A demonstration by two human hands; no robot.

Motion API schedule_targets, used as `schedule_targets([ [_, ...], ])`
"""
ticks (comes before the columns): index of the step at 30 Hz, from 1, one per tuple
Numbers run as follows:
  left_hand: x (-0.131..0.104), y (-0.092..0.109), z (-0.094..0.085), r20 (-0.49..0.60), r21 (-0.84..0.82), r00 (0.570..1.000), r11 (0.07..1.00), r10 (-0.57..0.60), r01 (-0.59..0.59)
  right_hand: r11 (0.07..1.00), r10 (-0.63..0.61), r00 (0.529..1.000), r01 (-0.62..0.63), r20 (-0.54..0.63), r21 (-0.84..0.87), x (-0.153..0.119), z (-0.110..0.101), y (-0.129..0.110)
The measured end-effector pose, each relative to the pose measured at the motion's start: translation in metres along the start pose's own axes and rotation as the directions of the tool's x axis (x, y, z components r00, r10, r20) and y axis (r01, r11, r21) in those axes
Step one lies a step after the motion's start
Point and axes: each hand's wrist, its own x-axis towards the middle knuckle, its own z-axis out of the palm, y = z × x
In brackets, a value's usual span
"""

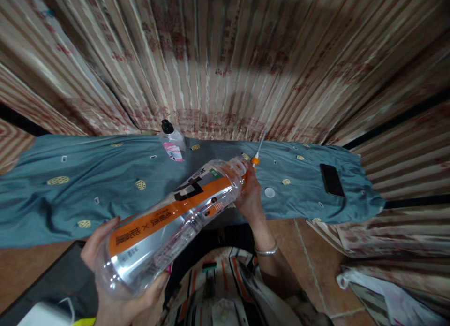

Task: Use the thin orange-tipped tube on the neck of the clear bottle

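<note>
A large clear plastic bottle (168, 218) with an orange and silver label lies slantwise across both my hands above the cloth, its uncapped neck pointing to the upper right. My left hand (123, 307) is wrapped round the wide base, thumb and fingers on opposite sides. At the neck end, my right hand (250, 194) grips the bottle from the right; part of its fingers is hidden. Just beyond those fingers is an orange cap-like piece (255, 162) with a thin clear tube. I cannot tell whether the right fingers touch it.
Blue-green cloth (119, 194) with pineapple prints covers the narrow table. A clear bottle with a black cap and pink label (173, 145) stands at the back. To the right are a small white disc (269, 192) and a black phone (332, 180). Curtains (225, 58) hang behind.
</note>
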Motion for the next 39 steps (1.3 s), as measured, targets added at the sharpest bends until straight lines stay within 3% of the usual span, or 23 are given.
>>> schedule_targets([
  [6,0.0037,0.0018,0.0010,0.016,0.005,0.997,0.997,0.071,-0.071,0.999,0.031,1.000,-0.031,0.000,0.024,0.0010,0.0002,-0.0015],
  [20,0.0012,0.0019,0.0000,0.001,-0.034,1.000,0.999,0.005,-0.005,1.000,0.010,1.000,-0.010,-0.015,0.012,-0.0001,0.0018,0.0009],
  [39,0.0010,0.0031,-0.0015,-0.006,0.010,1.000,1.000,-0.001,0.001,0.999,0.012,1.000,-0.012,0.003,0.030,-0.0015,0.0017,0.0027],
])
